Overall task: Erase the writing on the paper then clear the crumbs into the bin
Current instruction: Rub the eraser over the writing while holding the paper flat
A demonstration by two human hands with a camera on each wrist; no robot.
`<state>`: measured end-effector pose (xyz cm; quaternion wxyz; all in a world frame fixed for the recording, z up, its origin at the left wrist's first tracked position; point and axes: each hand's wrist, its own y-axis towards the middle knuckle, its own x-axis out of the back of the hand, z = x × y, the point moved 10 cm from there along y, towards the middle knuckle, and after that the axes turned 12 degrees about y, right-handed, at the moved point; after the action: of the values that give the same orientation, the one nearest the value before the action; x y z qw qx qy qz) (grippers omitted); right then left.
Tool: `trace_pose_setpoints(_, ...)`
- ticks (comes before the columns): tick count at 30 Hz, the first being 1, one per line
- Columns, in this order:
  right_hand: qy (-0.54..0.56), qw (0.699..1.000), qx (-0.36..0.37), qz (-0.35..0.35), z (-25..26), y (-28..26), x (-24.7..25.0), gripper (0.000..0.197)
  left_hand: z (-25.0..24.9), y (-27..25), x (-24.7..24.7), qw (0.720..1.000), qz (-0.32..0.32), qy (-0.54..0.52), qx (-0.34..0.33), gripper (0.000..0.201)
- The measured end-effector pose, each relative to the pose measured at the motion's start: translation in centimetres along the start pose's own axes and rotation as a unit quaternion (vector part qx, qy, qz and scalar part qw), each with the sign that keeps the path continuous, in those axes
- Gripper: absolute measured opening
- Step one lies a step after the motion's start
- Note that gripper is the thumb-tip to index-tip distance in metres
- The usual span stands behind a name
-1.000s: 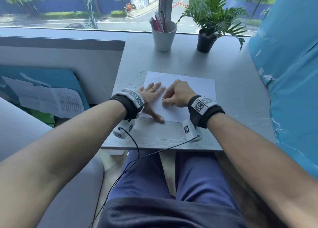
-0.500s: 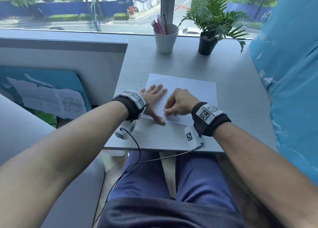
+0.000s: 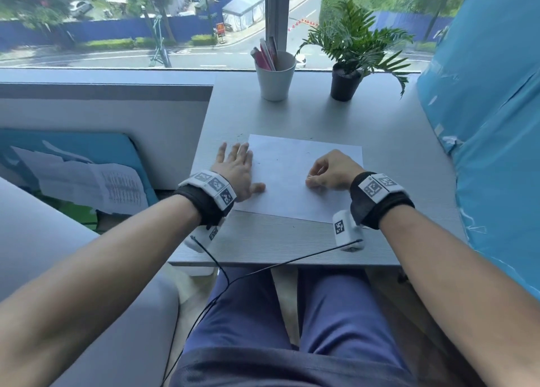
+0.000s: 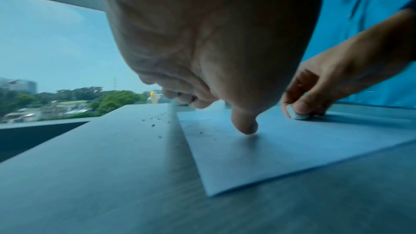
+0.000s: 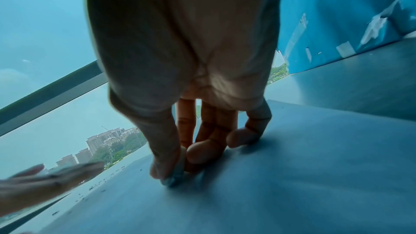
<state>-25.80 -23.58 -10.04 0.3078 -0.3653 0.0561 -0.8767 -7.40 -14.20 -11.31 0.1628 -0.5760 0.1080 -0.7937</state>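
Paper [image 3: 295,179] lies flat on the grey desk [image 3: 394,141] in front of us, spanning the gap between both our hands, and we see almost no writing left on it, only a few faint specks. Our right hand [image 3: 330,170] rests on the sheet's right part with fingers curled, thumb and fingertips pinching a small pale eraser [image 4: 298,115] whose lower edge touches the sheet; we judge that low, tight pinch gives us pressure and control for rubbing. Our left hand [image 3: 236,170] lies spread and flat over the sheet's left edge, fingers straight and holding nothing, thumb [image 4: 245,124] pressed onto the sheet, probably to stop it sliding or creasing under the rubbing. Dark crumbs [image 4: 157,120] are scattered just beyond our left fingertips, on the desk and along the sheet's near margin, so clearing is not yet done. No bin is visible. Farther out, well beyond both hands, stand a white cup [image 3: 276,80] of pens and a potted plant [image 3: 350,62] by the window.
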Motion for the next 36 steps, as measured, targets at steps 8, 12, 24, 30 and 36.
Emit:
trace_pose_setpoints(8, 0.006, 1.000, 0.011, 0.015, -0.3, 0.3, 0.2, 0.010, -11.8, -7.5, -0.7, 0.946, -0.006, -0.037, -0.323, 0.081)
trace_pose_setpoints(12, 0.007, 1.000, 0.017, 0.025, -0.5, 0.3, 0.3, 0.009, -9.1, -7.2, -2.3, 0.958, 0.030, -0.018, -0.284, 0.081)
trace_pose_setpoints(24, 0.001, 0.999, 0.021, 0.035, -0.6, 0.7, 0.5, 0.012, -9.9, 0.4, 1.6, 0.965, -0.003, -0.057, -0.255, 0.090)
trace_pose_setpoints(30, -0.011, 0.999, 0.017, 0.047, -0.3, 0.7, 0.3, 0.008, -3.5, 4.3, 0.4, 0.986, 0.001, -0.111, -0.122, 0.093)
trace_pose_setpoints(36, -0.033, 0.999, 0.008, 0.042, -0.1, 0.8, 0.4, 0.009, 0.6, 4.3, -0.2, 0.985, 0.059, -0.149, -0.070, 0.133)
